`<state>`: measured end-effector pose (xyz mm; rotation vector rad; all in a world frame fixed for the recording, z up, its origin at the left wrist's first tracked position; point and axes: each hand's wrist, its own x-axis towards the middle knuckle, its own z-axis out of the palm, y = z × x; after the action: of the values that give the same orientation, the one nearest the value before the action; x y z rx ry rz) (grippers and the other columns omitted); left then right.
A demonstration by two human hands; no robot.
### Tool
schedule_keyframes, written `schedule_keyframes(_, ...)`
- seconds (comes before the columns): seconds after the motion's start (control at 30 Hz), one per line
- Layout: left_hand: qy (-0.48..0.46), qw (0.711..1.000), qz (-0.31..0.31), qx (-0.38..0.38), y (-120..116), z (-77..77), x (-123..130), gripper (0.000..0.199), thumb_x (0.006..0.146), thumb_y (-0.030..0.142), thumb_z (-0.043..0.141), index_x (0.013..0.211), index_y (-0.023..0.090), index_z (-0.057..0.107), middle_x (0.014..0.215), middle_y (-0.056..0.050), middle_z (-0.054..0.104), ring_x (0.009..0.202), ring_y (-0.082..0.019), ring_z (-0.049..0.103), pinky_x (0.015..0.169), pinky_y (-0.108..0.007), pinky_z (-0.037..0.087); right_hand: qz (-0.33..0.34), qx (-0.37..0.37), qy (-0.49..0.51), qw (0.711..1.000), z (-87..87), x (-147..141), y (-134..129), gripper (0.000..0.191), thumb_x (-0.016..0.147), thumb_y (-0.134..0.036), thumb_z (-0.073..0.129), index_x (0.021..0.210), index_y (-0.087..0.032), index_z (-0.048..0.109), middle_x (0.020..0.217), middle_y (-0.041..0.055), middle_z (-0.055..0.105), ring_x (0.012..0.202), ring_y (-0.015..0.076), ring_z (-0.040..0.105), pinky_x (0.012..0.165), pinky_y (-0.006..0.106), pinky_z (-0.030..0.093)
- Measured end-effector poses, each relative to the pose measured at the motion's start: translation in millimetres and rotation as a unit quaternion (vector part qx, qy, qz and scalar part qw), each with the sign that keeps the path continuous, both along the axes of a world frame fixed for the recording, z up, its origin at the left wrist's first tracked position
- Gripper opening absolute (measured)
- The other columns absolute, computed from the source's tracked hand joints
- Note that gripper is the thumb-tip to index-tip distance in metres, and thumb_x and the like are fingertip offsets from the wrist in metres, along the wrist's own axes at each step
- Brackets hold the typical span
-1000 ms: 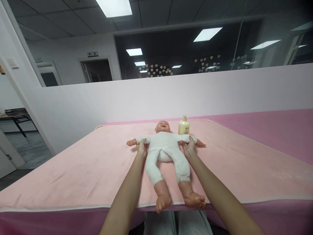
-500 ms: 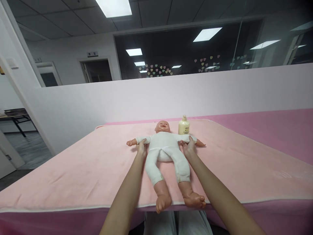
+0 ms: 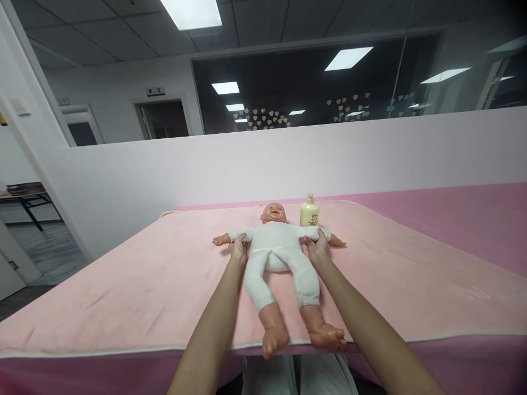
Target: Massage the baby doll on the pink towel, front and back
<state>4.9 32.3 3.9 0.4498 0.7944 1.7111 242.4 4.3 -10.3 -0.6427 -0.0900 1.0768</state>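
A baby doll (image 3: 275, 237) with a white cloth body lies on its back on a pink towel (image 3: 156, 285), its head away from me and its feet at the near edge. Its arms stretch out to both sides. My left hand (image 3: 238, 248) is closed around the doll's arm on the left, thumb on top of the sleeve. On the other side, my right hand (image 3: 318, 248) grips the arm on the right in the same way, partly beneath it. Just behind that arm stands a pale yellow bottle (image 3: 309, 213) with a cap.
A low white wall (image 3: 288, 159) with a dark window (image 3: 313, 88) above it runs along the back. Pink surface (image 3: 473, 219) shows beyond the towel at right. Far left, a table (image 3: 24, 196) holds a dark stack.
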Motion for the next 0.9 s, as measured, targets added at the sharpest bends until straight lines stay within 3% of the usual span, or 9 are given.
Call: schedule_keyframes(0.9, 0.003, 1.000, 0.005, -0.005, -1.6, 1.8, 0.8, 0.018, 0.071, 0.001, 0.062, 0.082, 0.014, 0.055, 0.073, -0.003, 0.062, 0.066, -0.016, 0.065, 0.073, -0.030, 0.055, -0.006, -0.004, -0.012, 1.000, -5.7, 2.3, 4.2, 0.021, 0.079, -0.031, 0.060, 0.091, -0.018, 0.050, 0.068, -0.0026, 0.060, 0.052, 0.0098, 0.059, 0.048, 0.019, 0.054)
